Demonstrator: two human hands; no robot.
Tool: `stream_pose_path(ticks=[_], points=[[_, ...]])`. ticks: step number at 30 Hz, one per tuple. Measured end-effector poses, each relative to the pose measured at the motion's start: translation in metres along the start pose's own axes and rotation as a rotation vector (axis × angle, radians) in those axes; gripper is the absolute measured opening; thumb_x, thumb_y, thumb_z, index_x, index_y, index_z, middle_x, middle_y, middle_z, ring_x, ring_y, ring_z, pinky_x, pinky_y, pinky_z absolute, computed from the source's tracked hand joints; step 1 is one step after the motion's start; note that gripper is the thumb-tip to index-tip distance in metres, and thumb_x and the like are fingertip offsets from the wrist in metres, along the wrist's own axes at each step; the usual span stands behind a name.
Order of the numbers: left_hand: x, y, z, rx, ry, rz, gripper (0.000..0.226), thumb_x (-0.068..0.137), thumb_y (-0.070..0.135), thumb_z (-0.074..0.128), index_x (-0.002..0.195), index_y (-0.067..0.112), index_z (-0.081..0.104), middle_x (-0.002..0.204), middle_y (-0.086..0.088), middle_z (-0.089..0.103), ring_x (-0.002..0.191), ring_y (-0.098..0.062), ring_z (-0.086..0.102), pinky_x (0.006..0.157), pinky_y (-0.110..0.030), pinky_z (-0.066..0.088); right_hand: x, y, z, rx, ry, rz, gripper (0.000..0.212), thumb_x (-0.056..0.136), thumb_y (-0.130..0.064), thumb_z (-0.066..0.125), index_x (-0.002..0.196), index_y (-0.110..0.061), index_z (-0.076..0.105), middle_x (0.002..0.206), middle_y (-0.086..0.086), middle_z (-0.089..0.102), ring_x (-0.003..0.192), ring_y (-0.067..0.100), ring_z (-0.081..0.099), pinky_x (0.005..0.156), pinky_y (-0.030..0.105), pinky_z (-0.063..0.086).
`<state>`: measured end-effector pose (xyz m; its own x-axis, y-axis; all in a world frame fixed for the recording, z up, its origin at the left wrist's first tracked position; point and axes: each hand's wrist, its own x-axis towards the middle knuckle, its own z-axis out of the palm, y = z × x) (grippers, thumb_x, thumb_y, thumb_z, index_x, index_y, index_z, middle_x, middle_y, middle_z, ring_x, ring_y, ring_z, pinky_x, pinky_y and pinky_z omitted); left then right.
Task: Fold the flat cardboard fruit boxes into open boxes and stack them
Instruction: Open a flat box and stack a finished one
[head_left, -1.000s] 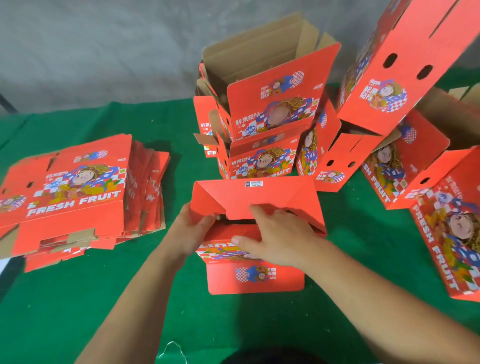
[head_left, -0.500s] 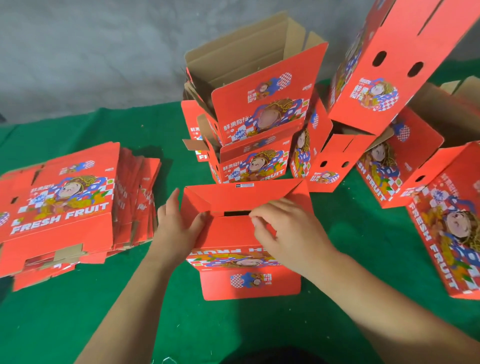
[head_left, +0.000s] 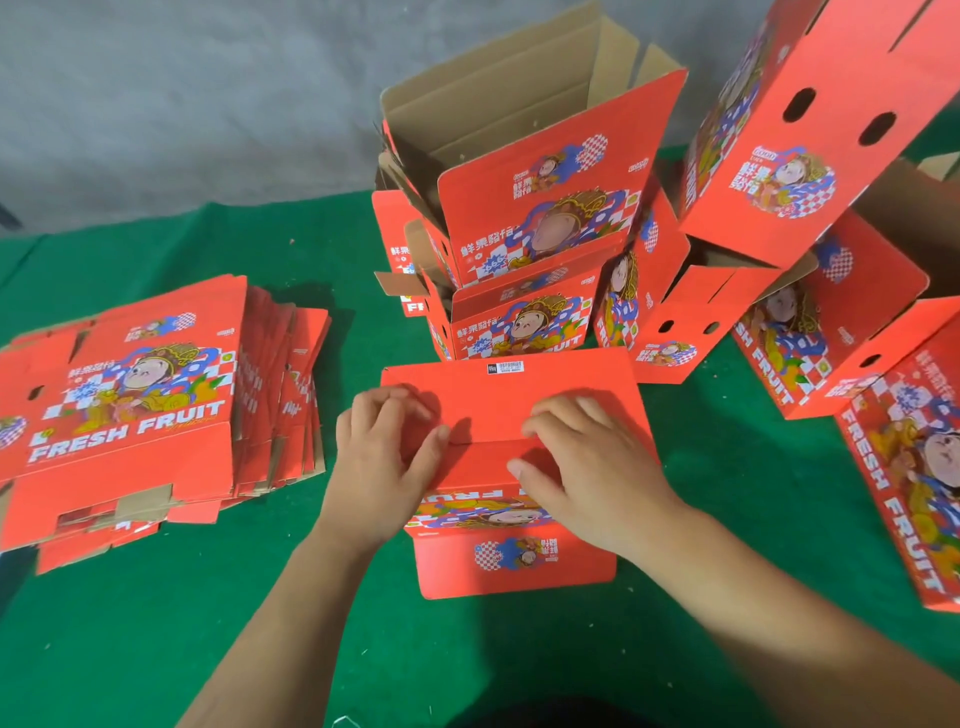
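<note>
Flaps on the box (head_left: 511, 400) now pressed flat under left hand (head_left: 382, 457) and right hand (head_left: 587, 467), fingers bent, gripping nothing; bottom nearly closed

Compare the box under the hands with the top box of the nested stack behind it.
The box under the hands shows a closed red panel facing up; the top stacked box is open, brown inside showing. The first stands on the green cloth with both hands pressing its flaps; the second sits untouched in another box. Both share the same red cartoon print.
</note>
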<state>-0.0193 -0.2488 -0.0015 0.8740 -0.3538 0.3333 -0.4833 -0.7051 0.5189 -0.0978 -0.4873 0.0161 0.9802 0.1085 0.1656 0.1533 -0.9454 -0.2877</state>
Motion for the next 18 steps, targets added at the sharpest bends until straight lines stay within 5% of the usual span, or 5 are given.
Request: stream_pose_path(ticks=[2,6,12,18], points=[[0.002,-0.003,0.002,-0.003,-0.029,-0.036,0.033,0.093,0.056,0.053,0.108,0.029,0.062,0.124,0.008,0.052,0.124,-0.018,0.046,0.104,-0.020,0.022,0.004,-0.001,0.001,-0.025,-0.037,0.031,0.059,0.096,-0.062,0.037,0.138,-0.025,0.055,0.133,-0.011,0.053,0.120,0.021,0.046,0.099,0.036,0.041],[0.007,-0.006,0.003,0.045,-0.096,-0.048,0.038,0.091,0.060,0.049,0.104,0.030,0.069,0.125,0.005,0.049,0.129,-0.022,0.044,0.108,-0.027,0.020,0.012,-0.005,0.005,-0.125,-0.183,0.063,0.079,0.092,-0.072,0.014,0.148,-0.028,0.048,0.134,-0.010,0.048,0.124,0.021,0.042,0.102,0.039,0.038],[0.011,-0.002,0.000,0.080,-0.142,-0.054,0.045,0.091,0.059,0.046,0.102,0.027,0.074,0.118,0.007,0.054,0.125,-0.025,0.047,0.109,-0.030,0.022,0.026,-0.009,0.008,-0.108,-0.273,0.112,0.085,0.088,-0.081,0.014,0.136,-0.027,0.058,0.135,-0.006,0.049,0.126,0.022,0.043,0.104,0.041,0.037],[0.014,0.001,0.006,0.077,-0.109,-0.072,0.020,0.098,0.039,0.063,0.113,0.028,0.070,0.120,0.006,0.056,0.127,-0.026,0.046,0.108,-0.025,0.019,0.045,-0.015,-0.003,-0.155,-0.382,0.150,0.093,0.086,-0.087,0.020,0.132,-0.018,0.062,0.132,0.002,0.052,0.126,0.028,0.049,0.108,0.047,0.029]])
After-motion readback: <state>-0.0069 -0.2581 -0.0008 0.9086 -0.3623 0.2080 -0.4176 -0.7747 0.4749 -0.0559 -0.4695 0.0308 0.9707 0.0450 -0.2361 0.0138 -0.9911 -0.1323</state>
